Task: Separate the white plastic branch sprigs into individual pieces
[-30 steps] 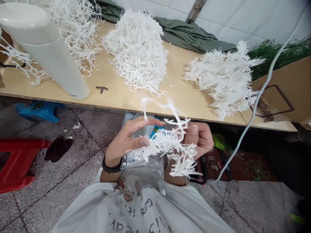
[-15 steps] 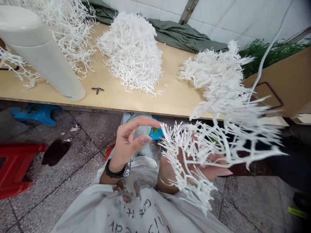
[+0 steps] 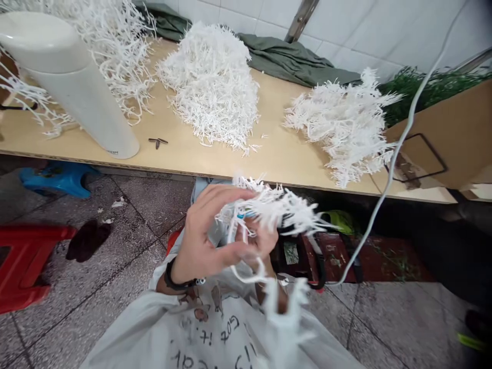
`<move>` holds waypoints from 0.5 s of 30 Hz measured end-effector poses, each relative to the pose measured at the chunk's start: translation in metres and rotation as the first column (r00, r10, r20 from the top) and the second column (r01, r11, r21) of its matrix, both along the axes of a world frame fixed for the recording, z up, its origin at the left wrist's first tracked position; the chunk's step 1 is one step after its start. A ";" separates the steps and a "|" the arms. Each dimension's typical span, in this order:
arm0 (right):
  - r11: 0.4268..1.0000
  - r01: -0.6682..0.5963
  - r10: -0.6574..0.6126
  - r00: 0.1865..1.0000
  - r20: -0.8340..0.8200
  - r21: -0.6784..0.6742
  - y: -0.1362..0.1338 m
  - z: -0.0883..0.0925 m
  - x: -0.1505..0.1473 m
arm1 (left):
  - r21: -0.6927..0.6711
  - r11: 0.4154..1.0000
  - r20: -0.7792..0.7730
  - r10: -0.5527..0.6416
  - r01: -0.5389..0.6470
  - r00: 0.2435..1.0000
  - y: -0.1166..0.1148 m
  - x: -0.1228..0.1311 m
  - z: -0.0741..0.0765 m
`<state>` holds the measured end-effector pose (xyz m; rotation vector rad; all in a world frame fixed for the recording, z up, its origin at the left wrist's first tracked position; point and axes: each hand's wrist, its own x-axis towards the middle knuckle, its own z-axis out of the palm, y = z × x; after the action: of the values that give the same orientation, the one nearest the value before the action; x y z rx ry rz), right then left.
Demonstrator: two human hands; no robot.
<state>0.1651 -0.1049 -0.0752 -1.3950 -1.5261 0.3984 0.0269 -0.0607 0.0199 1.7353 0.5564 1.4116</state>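
A white plastic branch (image 3: 290, 207) with many thin prongs is between my hands, above my lap and just in front of the table edge. My left hand (image 3: 202, 238) curls around its left end, thumb below and fingers above. Behind it, my right hand (image 3: 265, 238) is closed on the branch, partly hidden by the prongs and blurred. A loose forked part of the branch (image 3: 282, 318) hangs below, smeared by motion, in front of my shirt.
On the table (image 3: 277, 159) lie a middle heap of white pieces (image 3: 215, 87), a right heap (image 3: 342, 123) and a left heap (image 3: 115, 56). A white bottle (image 3: 73, 92) stands at left. A white cable (image 3: 400, 138) hangs at right by a cardboard box (image 3: 453, 123). Stools (image 3: 26, 266) are below.
The branch, spread across my open right hand before, has swung left and bunched up between both hands. My right hand moved left and closed; my left fingers now curl around the branch.
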 end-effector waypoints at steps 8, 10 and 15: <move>0.881 0.060 -0.144 0.979 0.145 0.468 0.008 0.037 0.002 | -0.239 0.966 -0.006 0.100 -0.099 0.995 0.012 -0.001 -0.006; 0.838 0.164 -0.129 0.986 -0.103 0.520 0.010 0.042 -0.003 | -0.340 0.939 0.070 0.075 -0.046 0.995 0.013 0.001 -0.006; 0.814 0.376 -0.256 0.916 -0.308 0.443 0.018 0.058 -0.004 | -0.385 0.918 0.111 -0.053 0.093 0.992 0.016 0.005 -0.010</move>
<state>0.1615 -0.0866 -0.0171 -1.1141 -1.0680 -0.0450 0.0314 -0.0443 0.0103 1.3474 0.6611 1.2283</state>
